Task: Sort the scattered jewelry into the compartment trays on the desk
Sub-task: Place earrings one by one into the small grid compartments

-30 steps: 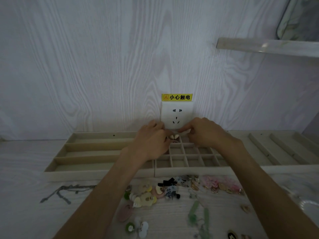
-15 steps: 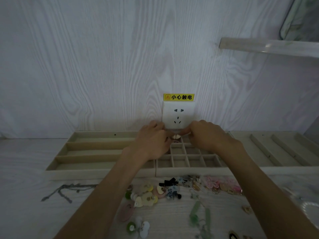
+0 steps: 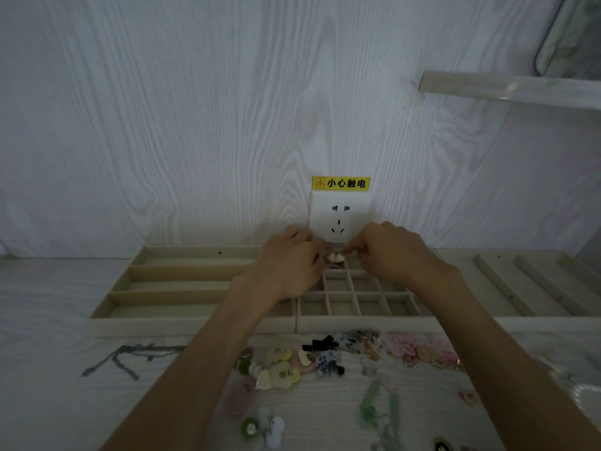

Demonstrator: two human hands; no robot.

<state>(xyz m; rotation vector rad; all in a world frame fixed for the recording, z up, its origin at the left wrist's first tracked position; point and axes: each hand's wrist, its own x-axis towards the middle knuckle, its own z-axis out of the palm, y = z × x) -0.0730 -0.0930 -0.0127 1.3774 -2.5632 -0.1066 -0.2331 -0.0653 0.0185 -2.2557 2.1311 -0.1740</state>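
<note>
Both hands meet over the far row of the middle grid tray (image 3: 357, 322). My left hand (image 3: 286, 265) and my right hand (image 3: 390, 252) each pinch one end of a small clear card that carries a pair of pale heart-shaped earrings (image 3: 336, 257). The earrings hang just above a far compartment. A pile of scattered jewelry (image 3: 325, 359) lies on the desk in front of the trays, with pink pieces (image 3: 419, 349) to the right and green pieces (image 3: 374, 402) nearer me.
A tray with long slots (image 3: 182, 275) sits left of the grid tray and another slotted tray (image 3: 527, 281) sits right. A grey chain (image 3: 130, 356) lies at the front left. A wall socket (image 3: 340, 216) with a yellow warning label is behind the hands. A shelf (image 3: 507, 89) juts out upper right.
Both hands stayed together over the far compartments, holding the earring card. The hands shifted only slightly; the view moved a little.
</note>
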